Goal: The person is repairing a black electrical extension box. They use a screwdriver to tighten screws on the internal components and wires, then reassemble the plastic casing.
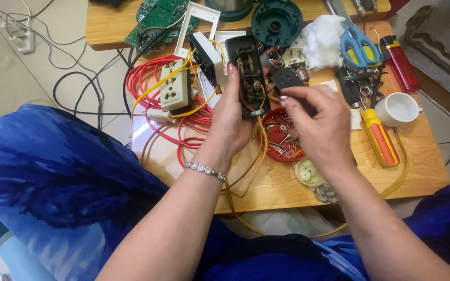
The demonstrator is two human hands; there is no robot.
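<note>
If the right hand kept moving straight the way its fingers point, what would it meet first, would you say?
Probably the open black switch box held in the left hand; the right hand points up-left at it, holding a small black part.

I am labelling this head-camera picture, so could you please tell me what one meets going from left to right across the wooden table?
Red wire coil → cream socket block → black switch housing in the left hand → right hand pinching a small black part → orange-handled screwdriver → white cup.

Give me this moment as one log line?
left hand: holds black switch box | right hand: pinches small black part | below: red lid of screws
</note>
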